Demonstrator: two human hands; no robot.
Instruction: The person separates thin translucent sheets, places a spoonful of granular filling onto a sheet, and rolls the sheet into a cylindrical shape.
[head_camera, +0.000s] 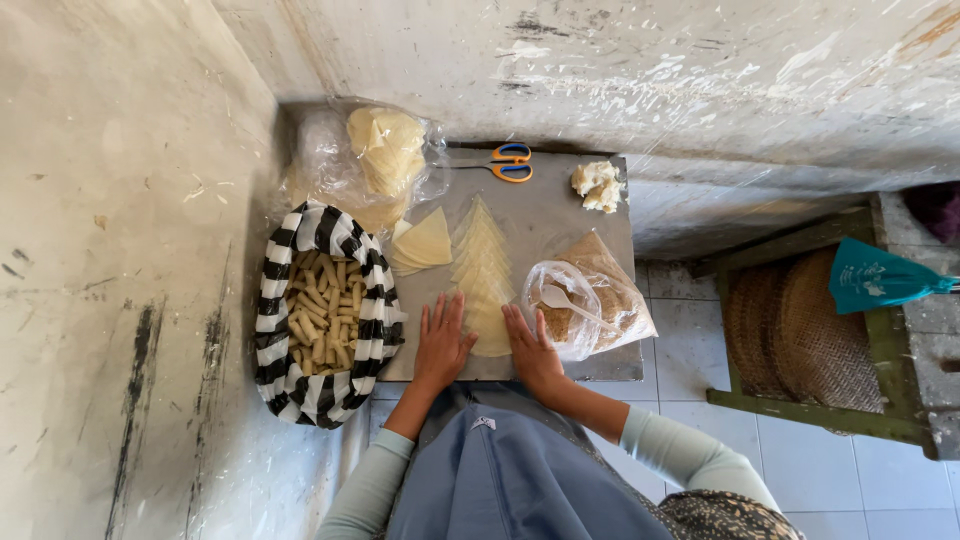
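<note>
1. A black-and-white striped bag (325, 315) is seen at the left edge of the bench (560, 215), opened wide and filled with pale rolled pastry sticks (325, 310).
2. Behind it, a clear plastic bag (375, 160) of pale wrapper sheets is set against the wall.
3. A small stack of triangular wrappers (425, 243) is laid just right of the striped bag.
4. The left hand (442, 340) is laid flat on the bench, fingers spread, nothing grasped, just beside a fanned row of triangular wrappers (482, 270).
5. That row is spread down the middle of the bench, between both hands.
6. The right hand (530, 350) is pressed open on the near end of the row, gripping nothing.
7. Orange-handled scissors (510, 163) lie at the far edge.
8. A clear bag of brown filling (600, 295) with a white spoon (560, 298) sits right of the hands.
9. A pale lump of dough (598, 185) rests at the far right corner.
</note>
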